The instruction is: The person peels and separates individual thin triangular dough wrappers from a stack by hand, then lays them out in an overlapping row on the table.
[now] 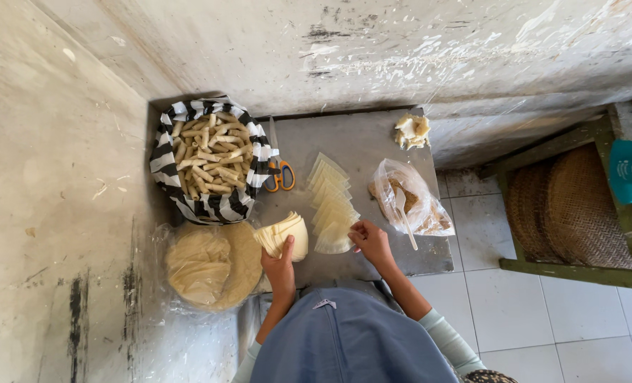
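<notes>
The left hand (280,264) has its grip closed on a stack of pastry wrappers (284,234); the right hand (371,241) pinches the nearest wrapper in the row (331,206) on the tabletop (362,145), at 12 o'clock from the body. Thin sheets could tear or stick if pulled hastily.

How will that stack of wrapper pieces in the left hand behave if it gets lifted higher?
Probably floppy: the wrapper stack already bends and fans out over the left hand. Likely light, since the sheets look very thin. Loose sheets may slide apart, as the ones laid in the row of wrappers on the metal tray separate easily.
</notes>
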